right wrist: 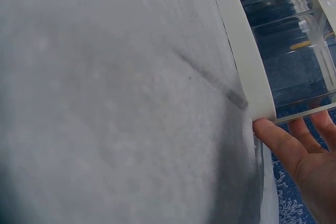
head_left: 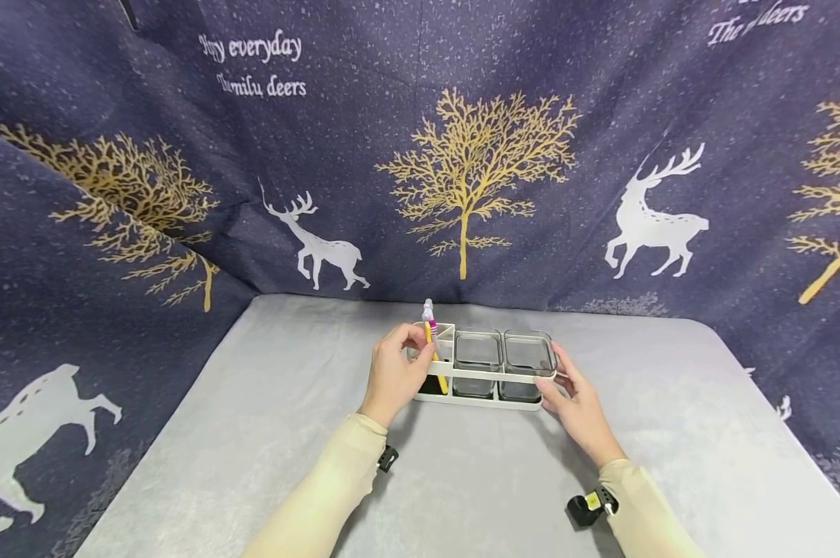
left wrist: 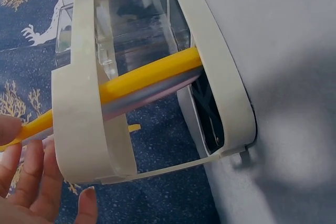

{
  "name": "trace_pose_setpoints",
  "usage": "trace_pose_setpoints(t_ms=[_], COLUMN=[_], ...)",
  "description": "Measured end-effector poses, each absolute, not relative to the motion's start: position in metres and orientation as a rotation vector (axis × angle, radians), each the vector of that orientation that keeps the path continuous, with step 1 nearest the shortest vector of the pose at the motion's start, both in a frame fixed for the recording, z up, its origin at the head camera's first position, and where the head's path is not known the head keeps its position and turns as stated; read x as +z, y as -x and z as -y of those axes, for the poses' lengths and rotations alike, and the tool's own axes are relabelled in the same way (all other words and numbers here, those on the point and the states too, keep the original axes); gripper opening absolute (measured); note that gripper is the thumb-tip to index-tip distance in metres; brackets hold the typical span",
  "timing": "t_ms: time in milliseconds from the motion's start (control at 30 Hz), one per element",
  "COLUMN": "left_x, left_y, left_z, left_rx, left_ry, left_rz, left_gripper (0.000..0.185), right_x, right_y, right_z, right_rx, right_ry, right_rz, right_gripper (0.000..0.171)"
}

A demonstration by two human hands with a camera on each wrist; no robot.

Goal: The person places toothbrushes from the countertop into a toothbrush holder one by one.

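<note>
A white two-level toothbrush holder [head_left: 495, 373] stands on the table, with two clear cups [head_left: 479, 350] set in its upper frame. Through the compartment at its left end run a yellow-handled toothbrush [left wrist: 152, 74] and a pale purple one [left wrist: 157, 95], slanting down to the black base pad [left wrist: 209, 111]. Their heads point up in the head view. My left hand [head_left: 401, 370] pinches the yellow toothbrush just above the upper frame, the pale handle close against it. At the right end my right hand [head_left: 579, 404] grips the holder, thumb at the front corner and fingers behind.
The grey tabletop [head_left: 476, 480] extends on both sides of the holder. Behind and at the sides hangs a dark blue cloth [head_left: 531, 77] printed with deer and golden trees. A black device [head_left: 584, 509] is strapped at the right wrist.
</note>
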State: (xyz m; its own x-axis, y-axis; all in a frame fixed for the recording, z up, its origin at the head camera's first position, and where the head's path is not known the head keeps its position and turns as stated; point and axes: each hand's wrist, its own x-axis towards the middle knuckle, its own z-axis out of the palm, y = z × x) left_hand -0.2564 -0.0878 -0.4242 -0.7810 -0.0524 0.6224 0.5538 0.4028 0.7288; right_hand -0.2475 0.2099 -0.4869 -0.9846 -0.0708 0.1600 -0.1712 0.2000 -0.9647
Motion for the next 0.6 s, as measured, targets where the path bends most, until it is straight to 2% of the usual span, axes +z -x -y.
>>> trace_pose_setpoints(t_ms=[600], left_x=[-0.43], left_y=[0.2571], left_z=[0.0911], left_rx=[-1.411], left_ry=[0.427], left_rz=[2.133], left_gripper=[0.015], right_x=[-0.4856], right_y=[0.2479], right_z=[-0.2148], right_rx=[1.926], right_ry=[-0.227], right_rz=[2.386], right_gripper=[0.074])
